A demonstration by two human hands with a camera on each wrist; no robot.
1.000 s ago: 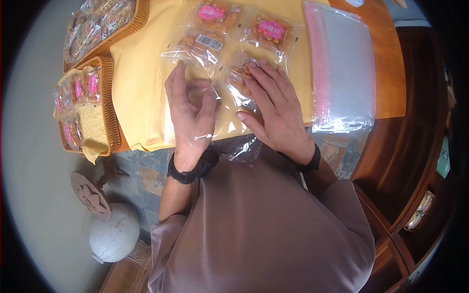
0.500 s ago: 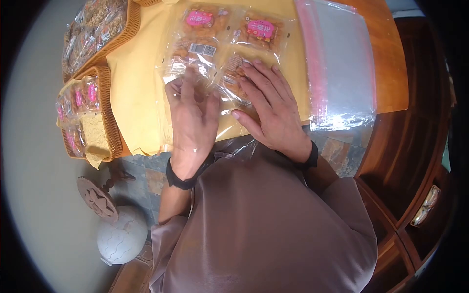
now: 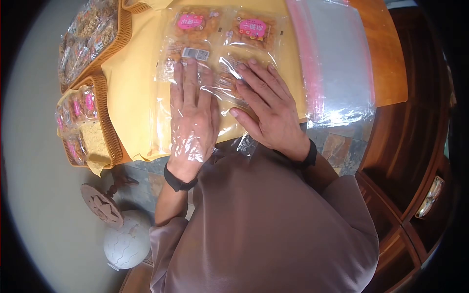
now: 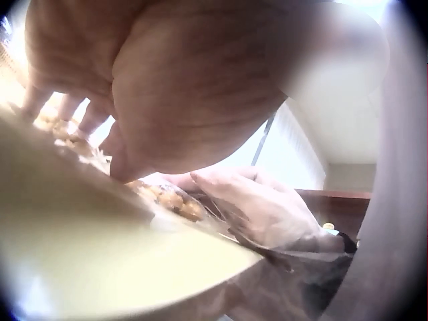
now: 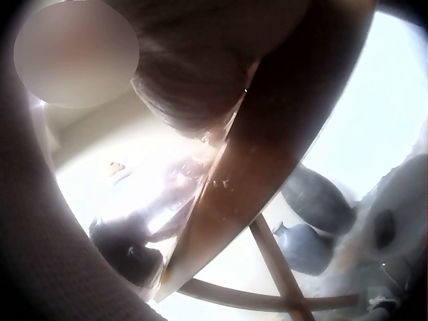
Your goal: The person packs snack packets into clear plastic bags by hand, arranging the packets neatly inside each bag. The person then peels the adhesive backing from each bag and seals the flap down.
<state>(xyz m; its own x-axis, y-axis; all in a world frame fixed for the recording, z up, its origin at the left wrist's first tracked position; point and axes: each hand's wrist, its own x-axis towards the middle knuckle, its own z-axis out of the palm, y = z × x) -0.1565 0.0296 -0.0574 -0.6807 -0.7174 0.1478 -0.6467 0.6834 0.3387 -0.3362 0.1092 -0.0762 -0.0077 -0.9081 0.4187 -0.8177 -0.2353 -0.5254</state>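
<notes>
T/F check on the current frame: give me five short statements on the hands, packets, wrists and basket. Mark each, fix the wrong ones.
1. The left hand lies with straight fingers, their tips over the barcode packet. True.
2. The right hand grips the stack of clear bags. False: its fingers lie over the near right packet.
3. The far left packet and the far right packet both show a pink label. True.
4. Both wrists are bare. False: there is a black band on each, left and right.
5. The nearest wicker basket stands on the person's right. False: it is on the left.
</notes>
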